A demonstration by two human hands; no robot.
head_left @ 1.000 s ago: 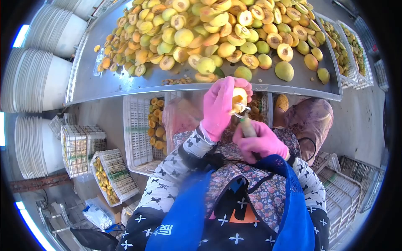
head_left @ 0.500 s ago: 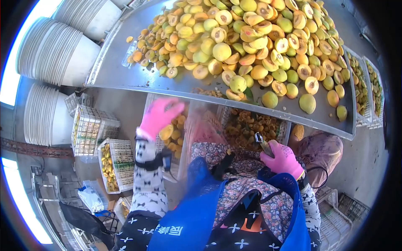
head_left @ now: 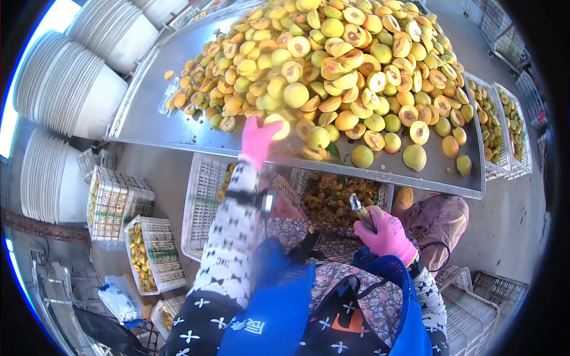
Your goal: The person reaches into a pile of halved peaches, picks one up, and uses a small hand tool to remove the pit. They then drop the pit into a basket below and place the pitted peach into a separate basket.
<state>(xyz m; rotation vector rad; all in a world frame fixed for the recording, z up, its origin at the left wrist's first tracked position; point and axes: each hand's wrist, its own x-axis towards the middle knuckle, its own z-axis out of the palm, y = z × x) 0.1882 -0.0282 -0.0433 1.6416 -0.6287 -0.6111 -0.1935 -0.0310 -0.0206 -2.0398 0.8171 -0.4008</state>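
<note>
My left hand, in a pink glove, reaches over the front edge of the metal table. Its fingers and thumb are closed on a yellow peach half at the near side of the fruit pile. Many fruits in the pile are halved, with brown centres showing. My right hand, also pink-gloved, is wrapped round the handle of a small metal-tipped tool. The tool points up and away, over a crate of brown-orange fruit pieces below the table edge.
Beside my left forearm stands a white crate with some fruit. Further left are fruit-filled crates and stacks of white tubs. More crates of fruit stand beyond the table's right end. A clear bottle lies on the table.
My left hand has moved from over the crate below the table up to the pile and taken hold of a peach half. My right hand still holds the tool. The view has shifted slightly.
</note>
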